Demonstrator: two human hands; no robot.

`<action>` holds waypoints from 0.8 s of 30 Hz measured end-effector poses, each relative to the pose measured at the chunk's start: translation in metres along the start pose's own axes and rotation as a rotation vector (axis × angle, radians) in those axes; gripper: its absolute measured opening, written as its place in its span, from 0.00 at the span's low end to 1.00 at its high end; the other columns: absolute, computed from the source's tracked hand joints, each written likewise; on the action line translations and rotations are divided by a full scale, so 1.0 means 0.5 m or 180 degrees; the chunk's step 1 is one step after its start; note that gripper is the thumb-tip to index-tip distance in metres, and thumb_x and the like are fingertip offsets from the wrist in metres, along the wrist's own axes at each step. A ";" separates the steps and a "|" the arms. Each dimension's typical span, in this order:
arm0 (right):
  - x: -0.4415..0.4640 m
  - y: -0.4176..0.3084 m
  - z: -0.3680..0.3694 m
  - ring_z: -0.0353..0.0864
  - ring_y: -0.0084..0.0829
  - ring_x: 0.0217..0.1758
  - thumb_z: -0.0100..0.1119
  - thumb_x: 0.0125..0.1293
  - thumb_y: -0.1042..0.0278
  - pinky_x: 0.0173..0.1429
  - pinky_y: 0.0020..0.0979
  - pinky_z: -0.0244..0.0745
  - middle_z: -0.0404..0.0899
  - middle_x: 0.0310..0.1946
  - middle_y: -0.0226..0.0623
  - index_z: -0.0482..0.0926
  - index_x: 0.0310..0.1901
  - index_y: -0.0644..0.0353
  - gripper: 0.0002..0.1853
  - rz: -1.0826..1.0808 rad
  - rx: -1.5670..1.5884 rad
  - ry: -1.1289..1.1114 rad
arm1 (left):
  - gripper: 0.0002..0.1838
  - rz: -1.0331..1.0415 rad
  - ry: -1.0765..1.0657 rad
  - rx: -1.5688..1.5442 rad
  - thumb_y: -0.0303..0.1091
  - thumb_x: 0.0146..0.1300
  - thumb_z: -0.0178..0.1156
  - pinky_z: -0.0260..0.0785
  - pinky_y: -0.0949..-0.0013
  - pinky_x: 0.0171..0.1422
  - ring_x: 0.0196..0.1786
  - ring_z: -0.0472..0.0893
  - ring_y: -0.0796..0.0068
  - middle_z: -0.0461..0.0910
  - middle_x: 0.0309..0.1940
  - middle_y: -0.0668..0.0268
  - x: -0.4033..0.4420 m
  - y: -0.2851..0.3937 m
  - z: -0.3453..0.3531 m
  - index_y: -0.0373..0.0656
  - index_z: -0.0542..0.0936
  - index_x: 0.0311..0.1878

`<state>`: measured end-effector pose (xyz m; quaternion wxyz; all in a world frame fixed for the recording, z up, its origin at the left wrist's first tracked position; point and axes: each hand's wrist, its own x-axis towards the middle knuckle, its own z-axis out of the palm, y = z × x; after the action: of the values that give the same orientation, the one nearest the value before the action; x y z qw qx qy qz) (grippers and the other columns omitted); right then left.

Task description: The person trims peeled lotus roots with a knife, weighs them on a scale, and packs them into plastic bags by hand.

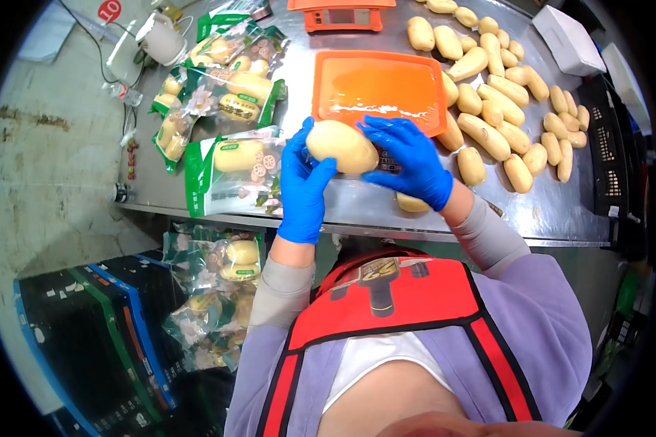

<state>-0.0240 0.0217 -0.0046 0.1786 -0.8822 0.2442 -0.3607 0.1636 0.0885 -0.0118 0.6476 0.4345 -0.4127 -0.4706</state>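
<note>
A pale peeled lotus root segment [341,148] is held up above the near side of the table, in front of an orange tray. My left hand [302,186], in a blue glove, is closed around its left end, with the thumb across the lower side. My right hand [410,162], also blue-gloved, spans the right end, fingertips at the upper edge and thumb at the lower edge. Dark keys of a device partly show behind that hand. Just left of my left hand lies a clear and green bag [235,171] with lotus root inside.
The orange tray [379,84] has a wet surface. Behind it stands an orange scale [342,16]. Many loose lotus roots [492,109] cover the right side. More filled bags [233,87] lie at left, beside a white kettle [160,40]. Black crates [95,335] stand below left.
</note>
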 end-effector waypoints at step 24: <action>-0.043 -0.067 0.020 0.68 0.22 0.58 0.64 0.57 0.73 0.61 0.26 0.66 0.67 0.61 0.35 0.63 0.65 0.61 0.33 0.1411 0.2192 0.0592 | 0.23 0.0362 0.0331 -0.0035 0.36 0.67 0.48 0.67 0.61 0.61 0.59 0.71 0.61 0.64 0.63 0.57 0.008 -0.037 0.052 0.38 0.63 0.63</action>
<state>-0.0199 0.0627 -0.0068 0.5136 -0.6607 0.3083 -0.4523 0.1352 0.0767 -0.0213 0.6962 0.4307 -0.4000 -0.4122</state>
